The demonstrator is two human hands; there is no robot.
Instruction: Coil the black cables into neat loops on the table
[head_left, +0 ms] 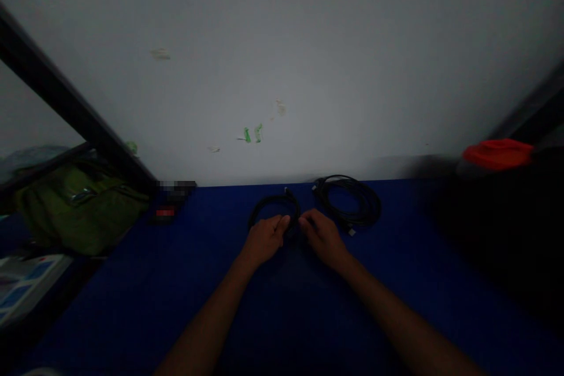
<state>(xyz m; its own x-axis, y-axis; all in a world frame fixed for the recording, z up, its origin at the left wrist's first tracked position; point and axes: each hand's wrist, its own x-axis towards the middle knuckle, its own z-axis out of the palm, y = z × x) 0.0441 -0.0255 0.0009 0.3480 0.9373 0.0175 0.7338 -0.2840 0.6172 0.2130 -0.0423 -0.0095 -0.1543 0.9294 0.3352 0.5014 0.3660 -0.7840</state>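
Nearest in view, the bare forearms run up a dark blue worktop (132,311) to the left hand (264,241) and the right hand (321,238), which sit close together, fingers curled and tips almost meeting. Both hands grip the near edge of a black cable coil (274,207), which lies mostly beyond them on the worktop, its loop rising toward the far side and a small connector (286,191) poking up at its top. Just to the right lies a second, larger black cable coil (348,202), with a pale-tipped plug (351,231) near the right hand and another at its far left. Farther left, a black item (165,211) carries a red label too dim to read, and a white and blue packet (30,288) sits low near the left edge beside a green bag (79,208). A black frame bar (66,94) slants past the bag. On the right, a red object (497,154) tops a dark blurred mass (493,235). Beyond everything rises a white wall (308,53) with green smears (252,134).
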